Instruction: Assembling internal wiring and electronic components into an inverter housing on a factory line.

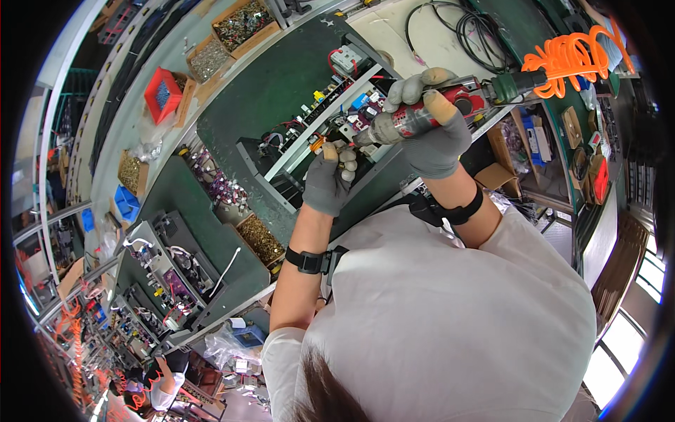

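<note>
My right hand (437, 137), in a grey glove with pale fingertips, is wrapped round a red and grey air screwdriver (409, 122). The tool lies nearly level, its nose pointing left. A coiled orange hose (573, 62) trails from its back end. Close to the nose, my gloved left hand (328, 184) has its fingers curled together; whatever they pinch is too small to make out. Both hands are over a grey metal frame (320, 126) fitted with circuit boards, wires and a white terminal block (346, 60). The tool's tip is partly hidden beside the left fingers.
A red bin (163, 96), a blue bin (126, 203) and boxes of small metal parts (260, 239) stand around the green-topped bench (271, 84). Another assembled frame (165, 271) lies at left. Black cable (472, 35) is coiled at the back. Another person (165, 394) sits at lower left.
</note>
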